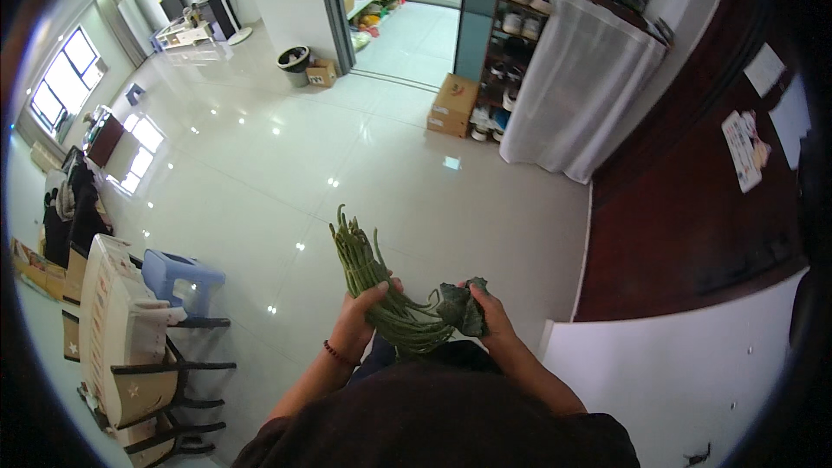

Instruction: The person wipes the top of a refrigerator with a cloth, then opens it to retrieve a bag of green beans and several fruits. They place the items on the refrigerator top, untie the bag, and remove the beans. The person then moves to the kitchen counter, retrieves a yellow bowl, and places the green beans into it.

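A bundle of long green beans (364,266) hangs in a bend in front of my body, with a tie around its upper part. My left hand (367,305) is closed around the middle of the bundle, thumb on top. In my right hand (491,312) is a dark green, crumpled leafy piece (460,307), perhaps a leaf or wrapping; its exact kind is unclear. The curved lower end of the beans reaches up to this piece. Whether the two are joined cannot be told.
A dark red door (702,208) stands to the right. Ahead are a shoe rack (513,45) with a white curtain (572,84), cardboard boxes (453,104), a trash bin (296,68) and a doorway. At left are a blue plastic stool (182,276), a covered table (120,299) and chairs (146,396).
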The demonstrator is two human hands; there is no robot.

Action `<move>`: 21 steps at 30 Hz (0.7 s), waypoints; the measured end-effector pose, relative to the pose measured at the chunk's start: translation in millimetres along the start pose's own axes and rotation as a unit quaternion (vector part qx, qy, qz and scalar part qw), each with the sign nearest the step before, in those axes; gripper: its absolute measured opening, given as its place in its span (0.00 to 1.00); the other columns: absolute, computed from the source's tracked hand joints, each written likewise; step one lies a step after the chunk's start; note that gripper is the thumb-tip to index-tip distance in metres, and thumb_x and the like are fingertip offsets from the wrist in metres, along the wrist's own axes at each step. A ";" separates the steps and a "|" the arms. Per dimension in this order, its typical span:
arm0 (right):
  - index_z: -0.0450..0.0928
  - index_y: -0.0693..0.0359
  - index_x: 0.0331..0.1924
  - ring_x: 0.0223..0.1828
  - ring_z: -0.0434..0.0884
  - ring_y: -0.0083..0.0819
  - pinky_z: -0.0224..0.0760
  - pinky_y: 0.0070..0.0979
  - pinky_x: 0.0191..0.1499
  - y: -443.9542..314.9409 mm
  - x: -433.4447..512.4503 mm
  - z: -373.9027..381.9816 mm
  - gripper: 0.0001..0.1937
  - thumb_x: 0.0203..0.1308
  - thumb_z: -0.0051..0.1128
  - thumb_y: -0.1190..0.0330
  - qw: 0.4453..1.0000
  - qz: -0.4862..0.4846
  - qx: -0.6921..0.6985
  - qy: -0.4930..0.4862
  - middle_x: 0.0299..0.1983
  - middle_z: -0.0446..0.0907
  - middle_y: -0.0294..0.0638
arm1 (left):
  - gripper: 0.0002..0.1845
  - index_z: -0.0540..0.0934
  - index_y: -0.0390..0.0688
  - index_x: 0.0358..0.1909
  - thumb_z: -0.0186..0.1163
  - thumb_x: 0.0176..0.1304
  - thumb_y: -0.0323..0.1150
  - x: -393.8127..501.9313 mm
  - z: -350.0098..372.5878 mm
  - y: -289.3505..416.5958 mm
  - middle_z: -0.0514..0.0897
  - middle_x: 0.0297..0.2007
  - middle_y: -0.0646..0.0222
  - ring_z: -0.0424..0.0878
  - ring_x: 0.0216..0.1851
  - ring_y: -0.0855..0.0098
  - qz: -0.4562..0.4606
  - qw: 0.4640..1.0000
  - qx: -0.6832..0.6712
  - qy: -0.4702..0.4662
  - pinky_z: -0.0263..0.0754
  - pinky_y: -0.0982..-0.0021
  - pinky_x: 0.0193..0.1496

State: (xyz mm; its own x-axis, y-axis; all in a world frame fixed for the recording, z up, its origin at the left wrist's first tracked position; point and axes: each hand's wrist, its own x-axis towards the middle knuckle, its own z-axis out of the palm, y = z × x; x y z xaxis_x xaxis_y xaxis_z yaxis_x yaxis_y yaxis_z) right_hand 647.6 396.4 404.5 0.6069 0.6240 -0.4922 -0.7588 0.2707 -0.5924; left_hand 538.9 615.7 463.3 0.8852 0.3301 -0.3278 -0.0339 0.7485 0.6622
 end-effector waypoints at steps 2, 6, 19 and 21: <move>0.74 0.63 0.50 0.48 0.79 0.33 0.74 0.31 0.49 -11.6 42.4 18.5 0.16 0.67 0.49 0.59 0.998 0.007 -0.055 0.016 0.44 0.79 0.44 | 0.21 0.70 0.33 0.51 0.60 0.58 0.31 43.6 -8.1 28.7 0.80 0.40 0.59 0.79 0.44 0.64 -0.007 1.000 0.022 0.017 0.76 0.62 0.49; 0.73 0.65 0.50 0.51 0.77 0.34 0.71 0.31 0.53 -35.2 131.9 68.4 0.16 0.68 0.45 0.62 0.997 -0.010 -0.079 0.006 0.46 0.79 0.46 | 0.20 0.70 0.34 0.50 0.60 0.58 0.32 132.7 -12.0 96.5 0.81 0.40 0.59 0.79 0.44 0.64 0.035 0.998 0.054 0.011 0.75 0.62 0.49; 0.72 0.69 0.50 0.44 0.80 0.34 0.72 0.33 0.51 -198.3 383.0 141.6 0.20 0.68 0.43 0.58 0.994 0.088 -0.056 0.025 0.44 0.79 0.45 | 0.21 0.71 0.34 0.49 0.63 0.55 0.30 396.9 8.5 204.4 0.81 0.38 0.62 0.79 0.41 0.68 0.069 0.996 0.000 0.059 0.76 0.66 0.47; 0.72 0.69 0.50 0.43 0.81 0.35 0.73 0.33 0.50 -229.1 428.3 151.6 0.19 0.67 0.45 0.60 0.995 0.092 -0.016 -0.021 0.44 0.79 0.45 | 0.19 0.72 0.34 0.47 0.63 0.55 0.29 436.9 19.4 221.5 0.82 0.37 0.61 0.80 0.40 0.68 0.086 0.994 0.006 0.073 0.77 0.66 0.45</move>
State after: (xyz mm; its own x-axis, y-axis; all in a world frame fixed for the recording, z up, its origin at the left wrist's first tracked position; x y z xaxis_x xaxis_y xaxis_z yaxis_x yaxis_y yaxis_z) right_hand 1045.5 712.8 426.1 0.4480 0.6916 -0.5665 -0.8476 0.1271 -0.5151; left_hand 927.1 914.5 479.9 0.7898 0.5330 -0.3037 -0.1720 0.6676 0.7244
